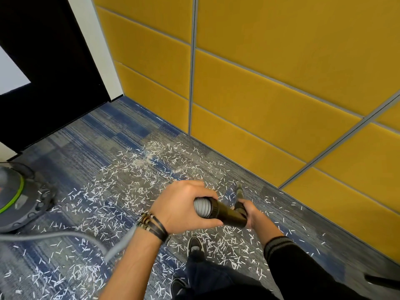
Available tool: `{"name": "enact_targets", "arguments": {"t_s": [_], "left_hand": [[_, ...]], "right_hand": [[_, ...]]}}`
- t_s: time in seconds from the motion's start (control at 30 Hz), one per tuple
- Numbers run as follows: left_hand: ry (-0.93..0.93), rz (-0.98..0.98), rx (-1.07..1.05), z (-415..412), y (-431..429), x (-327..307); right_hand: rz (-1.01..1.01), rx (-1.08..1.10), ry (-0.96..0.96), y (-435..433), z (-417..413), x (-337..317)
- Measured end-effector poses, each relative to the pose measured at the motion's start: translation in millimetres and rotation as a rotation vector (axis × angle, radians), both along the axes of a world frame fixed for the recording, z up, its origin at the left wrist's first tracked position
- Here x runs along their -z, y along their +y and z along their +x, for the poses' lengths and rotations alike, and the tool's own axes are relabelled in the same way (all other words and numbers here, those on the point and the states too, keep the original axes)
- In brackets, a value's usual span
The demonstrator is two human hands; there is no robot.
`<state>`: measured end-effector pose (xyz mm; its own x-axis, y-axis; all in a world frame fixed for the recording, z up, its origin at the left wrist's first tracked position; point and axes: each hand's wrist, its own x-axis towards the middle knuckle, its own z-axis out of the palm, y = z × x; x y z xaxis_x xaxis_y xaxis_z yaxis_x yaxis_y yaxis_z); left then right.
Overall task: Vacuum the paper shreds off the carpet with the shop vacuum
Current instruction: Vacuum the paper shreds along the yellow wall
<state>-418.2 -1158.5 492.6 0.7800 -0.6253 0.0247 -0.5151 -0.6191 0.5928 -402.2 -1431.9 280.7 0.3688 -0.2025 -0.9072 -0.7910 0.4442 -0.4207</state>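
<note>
Thin white paper shreds [134,176], short and straight like cut matchsticks, lie scattered thickly over the blue-and-grey striped low-pile carpet [97,137], densest from its middle toward the near edge and thinning along the wall edge. The left hand [186,204] curls round the ribbed grey plastic hose [202,206] just where it enters a smooth black cylindrical cuff [227,214]. The right hand [252,213] grips the cuff's far end, where a slimmer dark nozzle [239,190], blurred, angles down to the carpet. The hose trails back in a soft grey curve to the rounded grey shop vacuum with a green ring [15,198] at the carpet's left edge. Braided dark bracelets [151,224] wrap the left wrist. Mustard-yellow padded wall panels [259,83], divided by grey strips, line the far edge.
</note>
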Motion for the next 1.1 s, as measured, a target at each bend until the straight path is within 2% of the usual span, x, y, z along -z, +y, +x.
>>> {"name": "enact_targets", "arguments": {"t_s": [0.17, 0.27, 0.33, 0.47, 0.6, 0.83, 0.97, 1.1], "left_hand": [[0.118, -0.010, 0.028, 2.8, 3.8, 18.3], [0.100, -0.068, -0.014, 6.7, 3.8, 15.6], [0.046, -0.082, -0.041, 11.4, 2.7, 9.3], [-0.016, -0.001, 0.005, 16.4, -3.2, 2.7], [0.016, -0.002, 0.001, 27.0, -0.9, 10.2], [0.106, -0.029, 0.042, 29.2, -0.1, 23.4], [0.058, -0.095, -0.034, 27.8, -0.2, 23.4], [0.030, -0.038, 0.011, 27.3, -11.2, 27.0]], "right_hand": [[0.028, 0.027, 0.069, -5.4, -23.8, 13.9], [-0.021, -0.045, 0.079, -17.2, -17.5, 9.7], [-0.006, -0.011, 0.025, -18.7, -4.5, 3.9], [0.047, 0.027, -0.024, -5.9, 25.3, 0.9], [0.023, -0.045, 0.007, 4.2, 35.9, 10.5], [0.024, 0.047, 0.059, -6.0, 6.3, 20.4], [0.048, 0.016, 0.025, -13.3, 22.0, 0.0], [-0.001, -0.024, -0.007, -15.4, 34.3, 0.3]]}}
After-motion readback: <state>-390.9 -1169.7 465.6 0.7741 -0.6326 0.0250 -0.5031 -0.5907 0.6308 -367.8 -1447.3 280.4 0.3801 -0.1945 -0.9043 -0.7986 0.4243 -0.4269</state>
